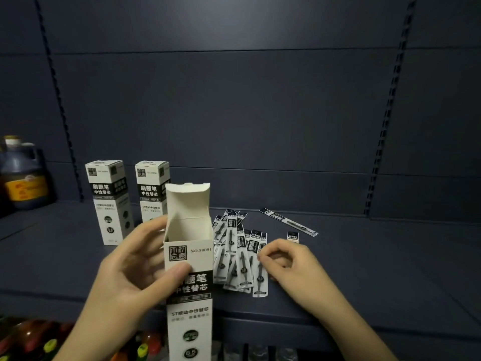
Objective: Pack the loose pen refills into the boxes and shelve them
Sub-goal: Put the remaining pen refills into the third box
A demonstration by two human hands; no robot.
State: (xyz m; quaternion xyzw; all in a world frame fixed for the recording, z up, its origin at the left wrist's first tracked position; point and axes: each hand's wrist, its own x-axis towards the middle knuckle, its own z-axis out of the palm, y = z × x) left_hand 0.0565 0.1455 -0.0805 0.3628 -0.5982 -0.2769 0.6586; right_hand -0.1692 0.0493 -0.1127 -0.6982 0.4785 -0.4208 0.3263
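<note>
the left hand (pixel 132 269) is holding the open box (pixel 188 259) up near the shelf (pixel 364 256) edge, while the right hand (pixel 291 261) is pinching a refill (pixel 261 277) in the pile (pixel 239 246) lying just right of it, and two closed boxes (pixel 109 201) are standing far left.

3 boxes (pixel 189 259) are white with black bands (white lettering); refill packets (pixel 240 259) black and white; shelf (pixel 364 256) dark blue-grey; jug (pixel 22 175) dark with a yellow label.
</note>
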